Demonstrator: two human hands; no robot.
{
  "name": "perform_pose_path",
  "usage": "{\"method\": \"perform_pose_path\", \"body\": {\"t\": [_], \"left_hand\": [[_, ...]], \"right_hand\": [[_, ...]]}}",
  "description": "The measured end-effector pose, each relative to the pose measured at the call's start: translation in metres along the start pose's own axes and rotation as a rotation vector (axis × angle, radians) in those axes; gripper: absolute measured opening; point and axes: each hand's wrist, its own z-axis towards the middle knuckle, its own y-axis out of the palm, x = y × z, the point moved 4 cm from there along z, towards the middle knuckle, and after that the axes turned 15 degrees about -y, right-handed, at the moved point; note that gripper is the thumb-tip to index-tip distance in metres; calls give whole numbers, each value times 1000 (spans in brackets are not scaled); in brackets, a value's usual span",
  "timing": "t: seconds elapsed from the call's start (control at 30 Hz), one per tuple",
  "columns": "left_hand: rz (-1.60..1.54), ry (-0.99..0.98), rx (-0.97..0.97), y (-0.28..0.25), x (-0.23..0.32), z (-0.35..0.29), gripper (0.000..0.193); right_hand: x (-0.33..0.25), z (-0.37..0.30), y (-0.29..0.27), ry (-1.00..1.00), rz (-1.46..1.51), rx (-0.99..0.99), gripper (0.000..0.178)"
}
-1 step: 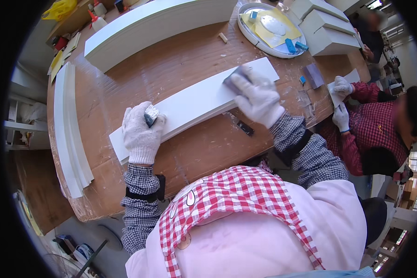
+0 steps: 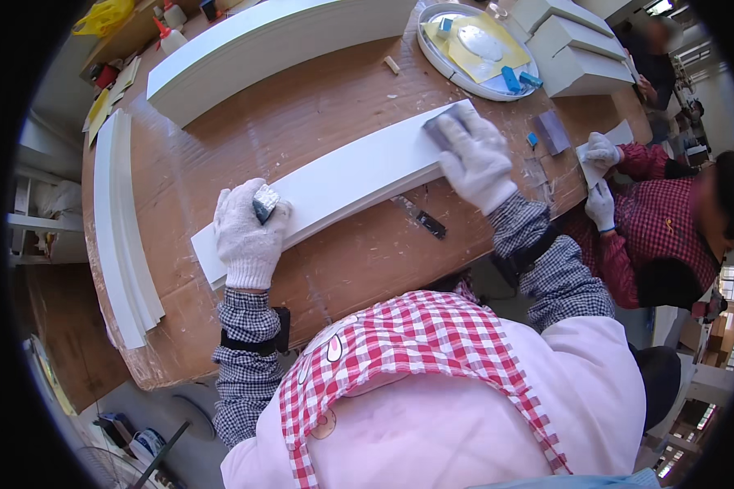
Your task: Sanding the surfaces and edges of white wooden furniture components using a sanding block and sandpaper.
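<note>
right hand (image 2: pixel 477 159) | with grey block (image 2: pixel 445 130), shifted rightward along white board (image 2: pixel 359 173) | board's right end now mostly covered

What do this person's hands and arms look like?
The left hand and right hand wear whitish, knitted-looking gloves. Each forearm has a dark-and-white checked sleeve, on the left and right, with a black band around it. Above the right checked sleeve shows a plain pale-pink upper sleeve.

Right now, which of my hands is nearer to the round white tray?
Your right hand. It is on the near side of the round white tray; your left hand is much farther off, toward the left.
</note>
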Motion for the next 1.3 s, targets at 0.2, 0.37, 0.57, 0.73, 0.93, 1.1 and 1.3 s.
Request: {"method": "perform_pose_path", "body": {"t": [0.2,0.37,0.57,0.73,0.93,1.1,1.3], "left_hand": [[0,60,-133,5,5,2,44],[126,288,-294,-7,17,2,52],[193,-11,-488,-17,20,31,59],[301,-207,-626,-11,22,53,63],[-16,-127,-506,-13,4,59,56],[179,472,-85,-52,46,29,49],[194,417,-26,-61,41,-27,57]], "right_hand": [[86,-53,-23,425,-292,-59,53],[37,-28,-21,86,-37,-42,55],[106,-59,-9,464,-142,-22,57],[58,-37,-6,493,303,152,55],[53,-22,-5,667,631,297,54],[60,-27,-20,628,708,463,52],[36,-22,-28,762,937,498,54]]}}
